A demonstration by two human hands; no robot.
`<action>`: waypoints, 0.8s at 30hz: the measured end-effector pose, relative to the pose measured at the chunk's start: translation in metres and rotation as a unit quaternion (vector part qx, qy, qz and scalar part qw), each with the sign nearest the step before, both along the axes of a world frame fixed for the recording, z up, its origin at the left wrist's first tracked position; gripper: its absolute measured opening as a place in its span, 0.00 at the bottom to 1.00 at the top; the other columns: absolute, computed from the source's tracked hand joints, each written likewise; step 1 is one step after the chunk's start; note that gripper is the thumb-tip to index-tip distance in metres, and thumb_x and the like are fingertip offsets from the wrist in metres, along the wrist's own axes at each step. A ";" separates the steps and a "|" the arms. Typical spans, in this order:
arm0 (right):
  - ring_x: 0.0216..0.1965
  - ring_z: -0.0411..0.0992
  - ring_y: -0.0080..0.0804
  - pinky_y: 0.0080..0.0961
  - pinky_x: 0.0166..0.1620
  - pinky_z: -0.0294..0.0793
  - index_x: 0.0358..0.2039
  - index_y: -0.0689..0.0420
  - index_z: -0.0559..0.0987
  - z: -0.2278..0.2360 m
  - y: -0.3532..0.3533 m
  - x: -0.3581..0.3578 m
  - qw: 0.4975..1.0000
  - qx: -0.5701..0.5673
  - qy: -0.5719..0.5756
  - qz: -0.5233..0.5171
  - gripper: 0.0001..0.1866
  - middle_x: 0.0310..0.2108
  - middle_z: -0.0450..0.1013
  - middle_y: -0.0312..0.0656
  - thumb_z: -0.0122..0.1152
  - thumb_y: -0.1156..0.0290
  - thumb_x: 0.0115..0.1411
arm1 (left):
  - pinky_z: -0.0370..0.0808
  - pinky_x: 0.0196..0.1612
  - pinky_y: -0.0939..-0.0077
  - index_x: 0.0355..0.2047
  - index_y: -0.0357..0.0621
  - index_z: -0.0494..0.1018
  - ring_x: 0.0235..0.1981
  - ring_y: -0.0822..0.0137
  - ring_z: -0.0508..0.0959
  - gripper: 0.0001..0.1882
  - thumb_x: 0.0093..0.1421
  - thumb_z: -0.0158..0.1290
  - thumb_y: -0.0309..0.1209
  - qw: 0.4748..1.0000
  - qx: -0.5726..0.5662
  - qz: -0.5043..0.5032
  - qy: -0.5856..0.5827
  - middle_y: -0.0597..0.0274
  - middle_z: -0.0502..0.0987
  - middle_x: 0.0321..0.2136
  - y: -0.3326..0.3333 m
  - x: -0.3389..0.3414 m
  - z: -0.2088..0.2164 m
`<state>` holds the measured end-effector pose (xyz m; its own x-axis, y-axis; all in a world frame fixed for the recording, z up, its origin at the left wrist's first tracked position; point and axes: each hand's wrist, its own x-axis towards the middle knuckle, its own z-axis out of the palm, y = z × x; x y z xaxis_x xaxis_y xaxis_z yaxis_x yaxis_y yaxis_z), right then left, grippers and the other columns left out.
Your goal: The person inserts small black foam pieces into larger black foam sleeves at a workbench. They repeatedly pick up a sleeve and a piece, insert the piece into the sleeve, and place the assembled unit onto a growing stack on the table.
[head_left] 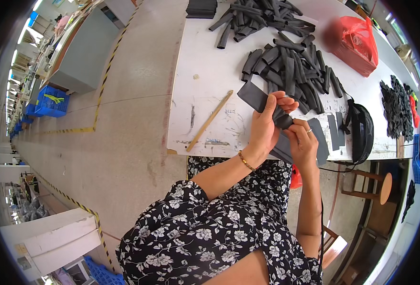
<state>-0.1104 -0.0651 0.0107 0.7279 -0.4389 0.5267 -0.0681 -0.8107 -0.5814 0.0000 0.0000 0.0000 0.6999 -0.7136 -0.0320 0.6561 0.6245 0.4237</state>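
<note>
Currently, your left hand: closed round a black sheet, thumb pressed on it, the other fingers curled with their tips up; a bracelet circles the wrist.
Your right hand: pinching the dark rolled part between thumb and fingertips, just beside your left; a ring shows on one finger.
Black sheet: held above the near edge of the white table, its flat end pointing up and left; whether the rolled part belongs to the same piece, you cannot tell from this view.
Below your hands: flat dark pieces on the table, partly hidden by your right hand.
Black tubes: heaped just beyond your hands, with a second heap behind them.
Wooden stick: lying slantwise to your left, apart from the heaps.
To your right: two narrow dark strips, then a black pouch at the table's edge.
Red bag: beyond the pouch, near the far right side.
Dark pile: farther right than the pouch.
</note>
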 end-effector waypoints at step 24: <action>0.34 0.68 0.19 0.17 0.39 0.69 0.32 0.65 0.75 -0.012 0.018 0.018 0.941 0.298 -0.133 -0.095 0.09 0.37 0.72 0.37 0.64 0.72 0.60 | 0.70 0.60 0.57 0.50 0.34 0.67 0.49 0.52 0.77 0.22 0.71 0.40 0.43 0.996 -0.055 0.030 -0.067 0.47 0.78 0.43 -0.005 0.021 0.004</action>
